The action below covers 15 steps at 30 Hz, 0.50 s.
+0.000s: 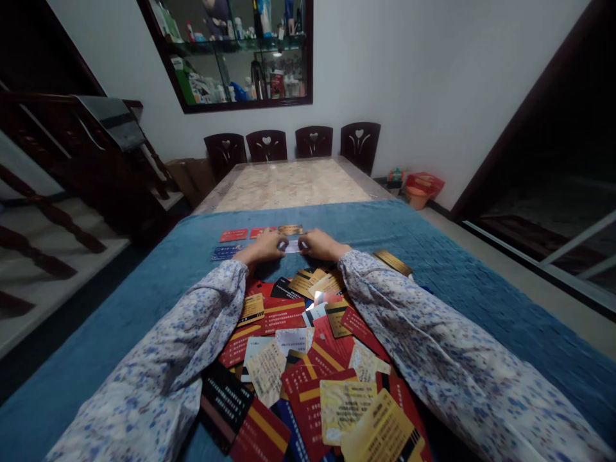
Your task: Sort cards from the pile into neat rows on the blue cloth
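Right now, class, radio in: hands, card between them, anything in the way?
Left hand, right hand at opposite ends of pale card. Gold card just beyond it. Loose card pile between sleeves, not over pale card.

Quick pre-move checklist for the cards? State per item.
1. Both hands at the white card: ok, left hand at one end, right hand at the other.
2. White card flat on the cloth: cannot tell, fingers hide its ends.
3. Red cards and gold card side by side beyond the hands: ok.
4. Pile sorted: not ok, mixed colours overlap at odd angles.
5. Pile fully visible: not ok, sleeves hide its edges.
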Motion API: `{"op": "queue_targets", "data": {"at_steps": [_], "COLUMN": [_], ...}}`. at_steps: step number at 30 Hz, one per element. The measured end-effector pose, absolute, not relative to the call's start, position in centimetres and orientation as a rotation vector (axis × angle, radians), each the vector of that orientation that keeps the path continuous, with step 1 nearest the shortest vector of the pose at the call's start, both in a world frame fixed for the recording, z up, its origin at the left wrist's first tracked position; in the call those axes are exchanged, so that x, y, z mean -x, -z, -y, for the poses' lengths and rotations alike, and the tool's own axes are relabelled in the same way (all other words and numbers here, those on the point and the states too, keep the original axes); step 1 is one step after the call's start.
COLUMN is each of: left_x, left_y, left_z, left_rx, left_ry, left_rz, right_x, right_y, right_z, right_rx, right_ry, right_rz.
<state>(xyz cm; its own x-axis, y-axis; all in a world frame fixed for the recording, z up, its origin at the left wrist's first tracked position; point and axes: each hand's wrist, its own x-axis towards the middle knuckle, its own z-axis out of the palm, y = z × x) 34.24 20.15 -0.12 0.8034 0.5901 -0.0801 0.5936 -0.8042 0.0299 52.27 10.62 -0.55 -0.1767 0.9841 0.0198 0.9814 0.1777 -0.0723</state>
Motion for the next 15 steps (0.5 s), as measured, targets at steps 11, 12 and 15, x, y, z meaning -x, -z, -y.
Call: {"op": "queue_targets", "data": {"at_steps": [11,12,15], "left_x": [-34.5,-34.6,-35.2], "left_y": [0.2,0.1,-0.1], "left_z": [-18.6,-18.4,-17.8], "left_rx": [-2.973,-2.977,-2.997], "left_ry": [-0.066,-0.083,-0.133], "left_rz": [-0.917,-0.898,-0.839], "right_x": [-52.9,-53.1,-53.7], "right_y": [-0.5,-0.6,-0.9], "right_z": [-9.6,-9.5,-9.0], "right_rx": [1.942,1.94,1.931], "right_ry": [-0.067,-0.063,-0.037], "right_rz": [2.364,2.354,2.31]}}
